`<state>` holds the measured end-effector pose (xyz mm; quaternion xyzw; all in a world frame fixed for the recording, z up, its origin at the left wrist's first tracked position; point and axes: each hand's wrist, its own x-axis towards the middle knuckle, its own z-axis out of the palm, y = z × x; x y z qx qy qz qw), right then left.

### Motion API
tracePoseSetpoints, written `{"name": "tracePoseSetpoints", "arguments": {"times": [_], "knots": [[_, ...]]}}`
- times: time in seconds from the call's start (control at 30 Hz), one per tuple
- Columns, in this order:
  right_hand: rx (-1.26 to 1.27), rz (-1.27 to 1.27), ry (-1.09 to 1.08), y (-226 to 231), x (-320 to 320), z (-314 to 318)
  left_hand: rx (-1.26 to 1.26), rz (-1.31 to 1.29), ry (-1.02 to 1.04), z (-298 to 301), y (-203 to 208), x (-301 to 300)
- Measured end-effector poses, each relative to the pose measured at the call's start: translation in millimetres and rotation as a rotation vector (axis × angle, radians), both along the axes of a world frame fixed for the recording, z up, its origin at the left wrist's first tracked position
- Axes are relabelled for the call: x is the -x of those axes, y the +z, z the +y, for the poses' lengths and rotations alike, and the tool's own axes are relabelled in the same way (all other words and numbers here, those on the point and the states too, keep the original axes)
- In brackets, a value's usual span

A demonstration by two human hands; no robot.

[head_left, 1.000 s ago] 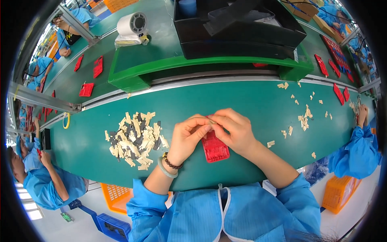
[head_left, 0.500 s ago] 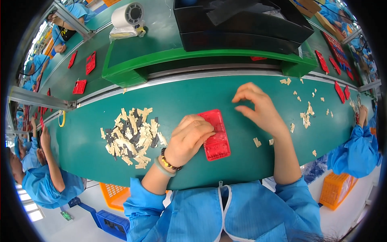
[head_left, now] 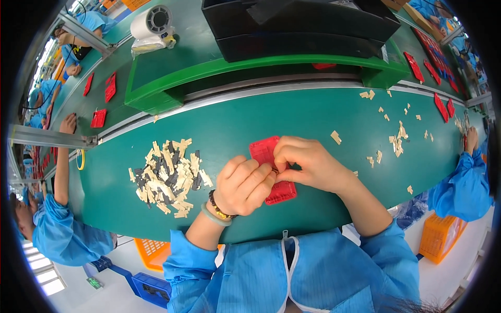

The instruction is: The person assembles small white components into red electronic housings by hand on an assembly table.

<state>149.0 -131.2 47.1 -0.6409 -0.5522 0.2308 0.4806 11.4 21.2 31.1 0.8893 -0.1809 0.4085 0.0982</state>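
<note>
A red plastic tray (head_left: 282,193) with moulded hollows lies on the green table in front of me, its middle hidden by my hands. My left hand (head_left: 242,185) is closed over the tray's left side, fingers pinched together. From the right, my right hand (head_left: 308,164) meets it, thumb and forefinger pinched close to the left fingertips. Something small and dark shows between the two sets of fingertips, too small to name. To the left lies a pile of cream and black strips (head_left: 169,177).
Cream pieces (head_left: 399,140) are scattered at the right. A green raised shelf (head_left: 261,65) holds black bins (head_left: 302,36); a white roll (head_left: 151,23) stands left of them. Co-workers in blue sit at both sides, one with an arm (head_left: 61,169) stretched out. Orange crates (head_left: 441,237) stand below.
My right hand has come left and down from open above the table to a pinch beside the left fingertips. A cream piece now lies farther back on the right. The left co-worker's arm reaches farther forward.
</note>
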Motion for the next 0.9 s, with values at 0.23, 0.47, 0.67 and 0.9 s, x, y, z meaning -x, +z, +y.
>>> {"name": "tracePoseSetpoints", "arguments": {"times": [0.23,0.47,0.67,0.9], "knots": [[0.102,-0.299,-0.049,0,-19,-14,0.08,0.189,0.239,2,6,-9],[-0.031,-0.732,-0.398,-4,7,10,0.38,0.336,0.102,5,-1,-12],[-0.271,-0.956,-0.344,-4,17,22,0.962,0.34,0.025,-3,-5,-5],[-0.273,-0.917,-0.316,7,13,39,0.879,0.356,0.199,0,-3,0]]}}
